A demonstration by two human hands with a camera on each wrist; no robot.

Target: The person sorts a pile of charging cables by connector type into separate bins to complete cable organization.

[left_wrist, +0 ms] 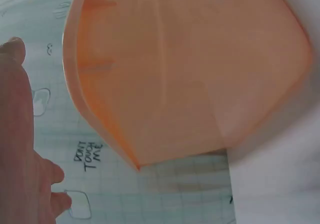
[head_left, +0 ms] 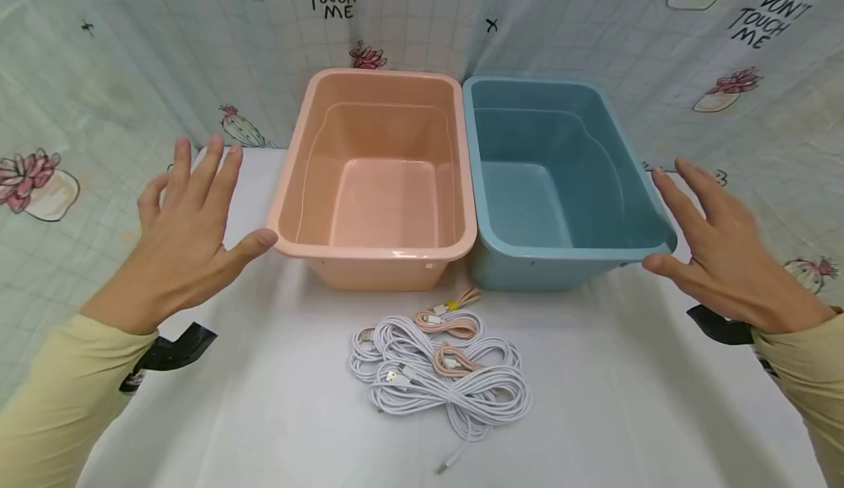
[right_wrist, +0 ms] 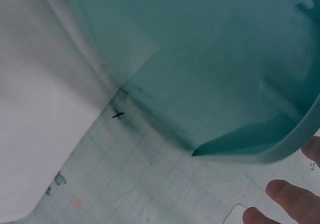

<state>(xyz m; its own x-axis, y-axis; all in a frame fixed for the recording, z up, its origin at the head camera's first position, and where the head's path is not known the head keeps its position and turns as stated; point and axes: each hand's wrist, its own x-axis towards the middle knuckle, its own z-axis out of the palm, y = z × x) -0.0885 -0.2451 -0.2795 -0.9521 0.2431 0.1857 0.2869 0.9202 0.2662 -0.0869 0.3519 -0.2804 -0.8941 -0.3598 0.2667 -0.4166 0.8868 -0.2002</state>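
Note:
In the head view my left hand (head_left: 191,239), fingers spread and straight, is beside the peach plastic tub (head_left: 372,268), its thumb tip right at the tub's front left corner. My right hand (head_left: 719,246) is spread likewise next to the blue plastic tub (head_left: 541,272), thumb and fingertips close to its right rim. Neither hand holds anything. Both tubs stand side by side with nothing inside. In front of them lies a pile of coiled white charging cables (head_left: 455,393), with peach cables (head_left: 455,323) among them, one bound by a yellow tie.
The tubs and cables are on a white table (head_left: 297,415). A patterned curtain (head_left: 422,12) with cactus drawings hangs behind and at both sides. Black straps (head_left: 174,349) show at both wrists, below the yellow sleeves (head_left: 59,393).

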